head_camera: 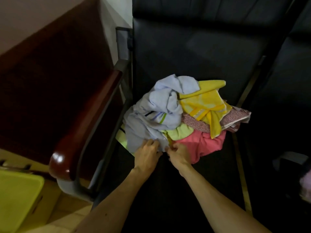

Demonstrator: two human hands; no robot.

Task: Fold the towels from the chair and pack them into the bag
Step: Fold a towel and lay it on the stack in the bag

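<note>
- The towels lie in a loose heap on the black chair (202, 52), towards its left side.
- A crumpled pale blue towel (156, 111) with dark, blue and green stripes lies on top at the left; a yellow towel (203, 105) at the right covers a floral cloth (235, 117).
- A pink towel (205, 145) and a lime-green towel (180, 132) lie nearest us.
- Our left grip (148, 153) curls its fingers on the pale blue towel's near edge; our right grip (178, 153), just beside it, pinches that same edge.
- A glossy red-brown armrest (84, 125) flanks the heap on the left; a blurred yellow-green panel (18, 200) sits lower left.
</note>
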